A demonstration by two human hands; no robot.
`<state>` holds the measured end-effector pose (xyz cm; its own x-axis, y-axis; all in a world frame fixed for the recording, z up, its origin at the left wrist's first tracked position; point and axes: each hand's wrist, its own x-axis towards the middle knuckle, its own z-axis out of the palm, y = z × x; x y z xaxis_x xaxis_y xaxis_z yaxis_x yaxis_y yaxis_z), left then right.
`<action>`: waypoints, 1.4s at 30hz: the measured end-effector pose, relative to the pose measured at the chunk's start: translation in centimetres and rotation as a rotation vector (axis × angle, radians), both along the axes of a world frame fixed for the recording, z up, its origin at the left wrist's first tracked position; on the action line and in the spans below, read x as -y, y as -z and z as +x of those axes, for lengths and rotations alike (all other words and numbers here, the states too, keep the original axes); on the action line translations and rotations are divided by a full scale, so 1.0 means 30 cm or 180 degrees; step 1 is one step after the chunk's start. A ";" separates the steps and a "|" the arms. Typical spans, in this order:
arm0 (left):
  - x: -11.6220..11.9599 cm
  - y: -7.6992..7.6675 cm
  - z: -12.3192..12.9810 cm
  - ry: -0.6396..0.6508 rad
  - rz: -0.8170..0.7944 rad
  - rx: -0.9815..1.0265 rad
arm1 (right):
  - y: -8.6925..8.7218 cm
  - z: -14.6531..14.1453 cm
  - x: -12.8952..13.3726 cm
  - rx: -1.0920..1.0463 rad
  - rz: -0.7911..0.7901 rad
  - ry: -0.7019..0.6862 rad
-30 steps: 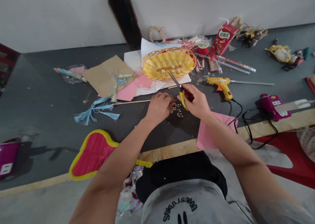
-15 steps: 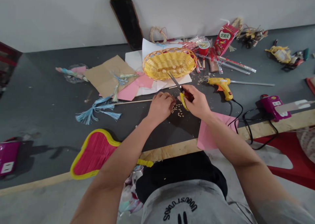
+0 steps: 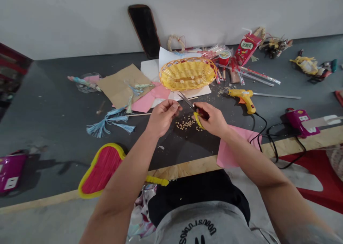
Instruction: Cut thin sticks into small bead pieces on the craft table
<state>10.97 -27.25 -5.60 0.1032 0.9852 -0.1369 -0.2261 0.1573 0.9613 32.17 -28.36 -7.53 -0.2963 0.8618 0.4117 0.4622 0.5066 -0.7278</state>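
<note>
My right hand (image 3: pixel 213 117) is closed around scissors (image 3: pixel 198 118) with yellow on the handle. Their metal blades point up and left, towards the basket, and look slightly parted. My left hand (image 3: pixel 164 117) is raised beside the blade tips, thumb and fingers pinched together; a tiny pale thing may be at the fingertips, too small to make out. Below and between both hands lies a scatter of small tan cut pieces (image 3: pixel 184 124) on the dark table. Just beyond the scissors, a yellow woven basket (image 3: pixel 187 68) contains a few small pale clusters. A thin stick (image 3: pixel 140 114) runs behind my left hand.
A yellow glue gun (image 3: pixel 245 97) lies on the right, its cord near pink paper (image 3: pixel 227 152). Blue tassels (image 3: pixel 107 124), brown card (image 3: pixel 122 84) and a red-and-yellow fan-shaped piece (image 3: pixel 100 170) are on the left. A red drink carton (image 3: pixel 247 47) and a phone (image 3: pixel 146 31) stand at the back.
My left hand has lifted off the tan pieces and moved left and up, uncovering more of them. The scissors stay in my right hand. The whole view has shifted slightly.
</note>
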 end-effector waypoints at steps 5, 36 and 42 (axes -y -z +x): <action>-0.002 -0.002 0.002 -0.0042 -0.0104 0.0262 | -0.001 -0.018 0.023 0.0179 0.0097 -0.0320; 0.002 0.007 -0.003 -0.0144 -0.0057 0.0587 | 0.001 -0.017 0.030 0.0438 0.0112 -0.0254; -0.001 0.017 -0.004 -0.0209 -0.0018 0.0640 | -0.005 -0.011 0.029 0.0487 0.0038 -0.0335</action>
<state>10.84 -27.20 -6.11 0.0646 0.9900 -0.1255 -0.4233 0.1411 0.8949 31.84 -29.22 -7.39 -0.4445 0.8181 0.3648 0.5112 0.5661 -0.6467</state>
